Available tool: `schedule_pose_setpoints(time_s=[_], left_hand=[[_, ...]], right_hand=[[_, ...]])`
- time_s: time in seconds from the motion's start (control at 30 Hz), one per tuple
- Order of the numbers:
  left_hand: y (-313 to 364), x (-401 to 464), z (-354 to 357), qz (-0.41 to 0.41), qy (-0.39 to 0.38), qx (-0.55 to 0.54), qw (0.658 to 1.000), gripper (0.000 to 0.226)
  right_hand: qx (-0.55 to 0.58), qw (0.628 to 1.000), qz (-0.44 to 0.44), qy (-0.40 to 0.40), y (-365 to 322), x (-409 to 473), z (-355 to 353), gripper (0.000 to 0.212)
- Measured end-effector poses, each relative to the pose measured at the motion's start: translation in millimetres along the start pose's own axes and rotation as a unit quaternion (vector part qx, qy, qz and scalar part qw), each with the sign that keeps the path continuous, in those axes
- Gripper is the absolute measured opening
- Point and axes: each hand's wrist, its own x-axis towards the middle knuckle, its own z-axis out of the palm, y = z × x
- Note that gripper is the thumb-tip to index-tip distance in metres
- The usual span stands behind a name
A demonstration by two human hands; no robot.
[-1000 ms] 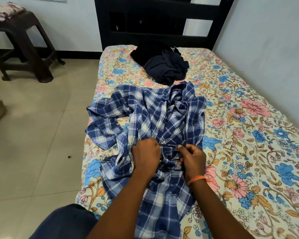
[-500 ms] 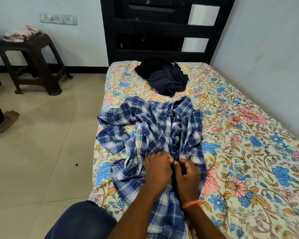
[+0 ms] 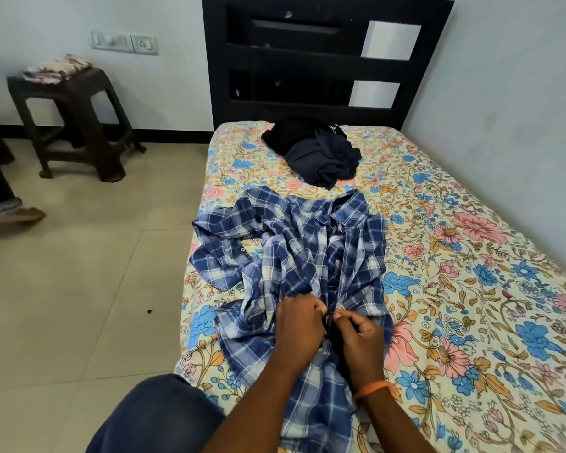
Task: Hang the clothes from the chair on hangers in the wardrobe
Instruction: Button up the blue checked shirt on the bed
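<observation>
Both hands, left [image 3: 299, 325] and right [image 3: 361, 336], pinching limp, light plaid shirt [image 3: 307, 253] placket; collar at 12 o'clock suits hanger.

A blue-and-white plaid shirt [image 3: 294, 256] lies rumpled, collar away, just before a heap of dark clothes [image 3: 314, 152].

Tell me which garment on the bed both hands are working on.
The blue checked shirt, spread nearest the person. The left hand and right hand pinch its front; the dark clothes by the headboard lie untouched.
</observation>
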Motion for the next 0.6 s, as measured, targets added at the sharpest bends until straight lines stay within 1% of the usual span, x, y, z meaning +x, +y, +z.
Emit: schedule_pose_setpoints(time_s=[0.13,0.23,0.37,0.53,0.6], left_hand=[[-2.3,3.0,1.5,-0.002,-0.003,-0.021,1.0,0.026],[-4.4,4.9,2.6,-0.006,-0.01,-0.027,1.0,0.025],[-4.1,5.8,3.2,-0.008,-0.006,-0.027,1.0,0.026],[1.4,0.5,1.8,-0.01,0.008,-0.054,0.998,0.02],[2.9,-1.5,2.3,-0.01,0.021,-0.054,0.998,0.021]], right_hand=[[0.036,0.998,0.039,-0.028,-4.1,5.0,-4.0,0.01],[0.059,0.996,0.056,-0.029,-6.5,4.5,-4.2,0.008],[0.053,0.997,0.052,-0.03,-5.0,4.3,-3.1,0.006],[0.046,0.996,0.07,-0.013,-6.6,5.8,-0.6,0.004],[0.044,0.996,0.074,-0.013,-8.3,6.3,0.2,0.005]])
